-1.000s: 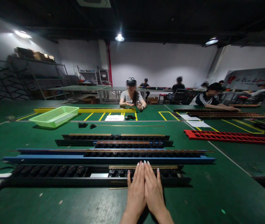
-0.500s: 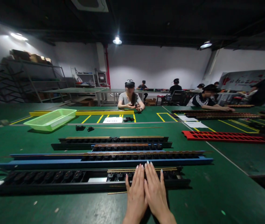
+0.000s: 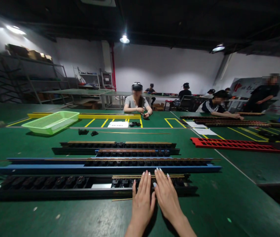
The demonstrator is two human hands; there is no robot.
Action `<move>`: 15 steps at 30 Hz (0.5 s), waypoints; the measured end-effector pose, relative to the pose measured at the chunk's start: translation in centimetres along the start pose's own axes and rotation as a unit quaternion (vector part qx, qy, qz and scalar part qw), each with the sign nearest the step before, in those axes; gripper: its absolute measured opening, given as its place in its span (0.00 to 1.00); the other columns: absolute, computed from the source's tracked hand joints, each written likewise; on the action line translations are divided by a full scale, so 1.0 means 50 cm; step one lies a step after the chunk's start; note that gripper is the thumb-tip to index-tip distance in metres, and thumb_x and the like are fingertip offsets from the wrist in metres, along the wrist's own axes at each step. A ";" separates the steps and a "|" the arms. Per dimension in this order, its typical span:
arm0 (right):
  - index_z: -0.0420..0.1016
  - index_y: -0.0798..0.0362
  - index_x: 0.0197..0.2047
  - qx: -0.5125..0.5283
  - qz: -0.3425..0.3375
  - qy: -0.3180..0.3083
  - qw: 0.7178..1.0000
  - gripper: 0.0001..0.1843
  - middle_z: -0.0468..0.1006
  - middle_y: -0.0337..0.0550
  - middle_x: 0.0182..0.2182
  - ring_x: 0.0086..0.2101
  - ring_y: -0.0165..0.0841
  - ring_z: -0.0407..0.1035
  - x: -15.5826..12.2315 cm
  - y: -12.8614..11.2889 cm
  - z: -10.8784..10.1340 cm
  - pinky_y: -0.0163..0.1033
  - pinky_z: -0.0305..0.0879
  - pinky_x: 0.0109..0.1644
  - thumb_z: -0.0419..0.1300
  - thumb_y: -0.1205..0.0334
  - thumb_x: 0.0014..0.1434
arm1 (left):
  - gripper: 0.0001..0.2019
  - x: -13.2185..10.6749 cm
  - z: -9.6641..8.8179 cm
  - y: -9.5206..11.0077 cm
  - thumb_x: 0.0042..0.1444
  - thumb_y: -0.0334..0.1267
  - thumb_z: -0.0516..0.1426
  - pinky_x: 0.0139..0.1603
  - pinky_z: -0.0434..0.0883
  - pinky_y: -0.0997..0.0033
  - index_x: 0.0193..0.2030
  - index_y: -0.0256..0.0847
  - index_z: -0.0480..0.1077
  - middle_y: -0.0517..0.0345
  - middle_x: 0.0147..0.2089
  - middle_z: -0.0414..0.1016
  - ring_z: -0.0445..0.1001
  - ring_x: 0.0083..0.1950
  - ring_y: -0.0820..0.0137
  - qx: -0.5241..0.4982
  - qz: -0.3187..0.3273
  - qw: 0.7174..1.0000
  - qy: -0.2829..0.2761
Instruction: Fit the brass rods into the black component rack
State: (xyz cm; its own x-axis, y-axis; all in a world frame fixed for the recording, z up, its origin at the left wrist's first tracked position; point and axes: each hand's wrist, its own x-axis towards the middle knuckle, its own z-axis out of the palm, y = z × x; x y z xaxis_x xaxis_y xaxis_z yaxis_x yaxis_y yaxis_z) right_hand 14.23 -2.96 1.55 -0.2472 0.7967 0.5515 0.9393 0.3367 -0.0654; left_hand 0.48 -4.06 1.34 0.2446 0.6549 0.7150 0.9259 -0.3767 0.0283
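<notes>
Both grips are open: the left hand [image 3: 142, 205] and right hand [image 3: 168, 197] lie palm-down side by side, holding nothing, fingertips at the brass rods [image 3: 150, 176] along the black slotted rail [image 3: 56, 182] on the green counter [image 3: 228, 204]. The rods look thin, stiff and smooth (prone to rolling or flexing, so probably best held at two points along their length). A blue rail [image 3: 105, 169] lies just beyond the black slotted rail; a loose thin rod [image 3: 121, 199] lies just on its near side. Both forearms angle inward, wrists low.
</notes>
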 end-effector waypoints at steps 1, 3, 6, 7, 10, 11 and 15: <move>0.49 0.55 0.69 0.001 0.005 0.002 1.000 0.27 0.61 0.48 0.64 0.64 0.36 0.52 0.000 0.005 0.001 0.48 0.55 0.64 0.41 0.59 0.68 | 0.28 0.000 0.000 0.000 0.60 0.35 0.48 0.70 0.37 0.61 0.68 0.39 0.51 0.58 0.68 0.58 0.52 0.69 0.72 0.002 -0.002 1.000 -0.001; 0.51 0.56 0.68 -0.002 0.019 0.011 1.000 0.27 0.62 0.49 0.63 0.64 0.37 0.53 -0.002 0.014 0.004 0.49 0.55 0.64 0.42 0.59 0.68 | 0.28 -0.001 0.001 0.001 0.61 0.35 0.47 0.69 0.43 0.61 0.68 0.39 0.50 0.57 0.68 0.58 0.53 0.69 0.70 0.005 -0.003 1.000 -0.008; 0.52 0.57 0.68 -0.008 0.029 0.023 0.999 0.27 0.62 0.49 0.63 0.64 0.37 0.52 -0.005 0.020 0.013 0.50 0.53 0.65 0.43 0.57 0.68 | 0.29 -0.002 0.003 0.001 0.61 0.36 0.47 0.66 0.51 0.61 0.69 0.39 0.47 0.55 0.68 0.58 0.55 0.68 0.68 0.002 -0.002 1.000 -0.020; 0.51 0.57 0.68 -0.010 0.026 0.023 0.999 0.28 0.61 0.49 0.63 0.64 0.37 0.52 -0.006 0.021 0.015 0.50 0.53 0.65 0.43 0.57 0.68 | 0.29 -0.003 0.004 0.001 0.61 0.35 0.47 0.66 0.53 0.61 0.69 0.39 0.47 0.55 0.68 0.58 0.55 0.68 0.68 0.000 -0.002 1.000 -0.023; 0.50 0.56 0.68 -0.011 0.003 0.012 1.000 0.28 0.61 0.49 0.63 0.64 0.37 0.52 -0.007 0.026 0.018 0.49 0.54 0.64 0.43 0.57 0.68 | 0.29 -0.003 0.005 0.000 0.61 0.35 0.47 0.65 0.54 0.62 0.69 0.39 0.47 0.56 0.69 0.57 0.54 0.69 0.68 -0.004 -0.003 1.000 -0.025; 0.50 0.56 0.69 -0.012 -0.003 0.010 1.000 0.28 0.61 0.49 0.64 0.64 0.38 0.52 -0.007 0.028 0.018 0.49 0.54 0.64 0.43 0.57 0.68 | 0.29 -0.003 0.005 0.000 0.61 0.35 0.47 0.66 0.54 0.62 0.69 0.39 0.47 0.56 0.69 0.57 0.54 0.69 0.69 -0.004 -0.003 1.000 -0.025; 0.51 0.57 0.68 -0.016 -0.010 -0.009 1.000 0.28 0.60 0.49 0.64 0.64 0.37 0.52 -0.006 0.038 0.007 0.49 0.54 0.64 0.43 0.55 0.68 | 0.29 -0.002 0.004 0.000 0.61 0.35 0.48 0.66 0.52 0.63 0.69 0.39 0.48 0.58 0.69 0.56 0.52 0.70 0.70 0.001 -0.003 1.000 -0.024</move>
State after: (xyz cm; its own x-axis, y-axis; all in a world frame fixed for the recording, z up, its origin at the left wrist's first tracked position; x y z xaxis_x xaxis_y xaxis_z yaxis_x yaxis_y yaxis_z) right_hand 15.99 -2.38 0.99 -0.2692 0.7995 0.5370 0.9414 0.3360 -0.0284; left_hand 0.51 -4.00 1.15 0.2529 0.6877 0.6806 0.9278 -0.3717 0.0308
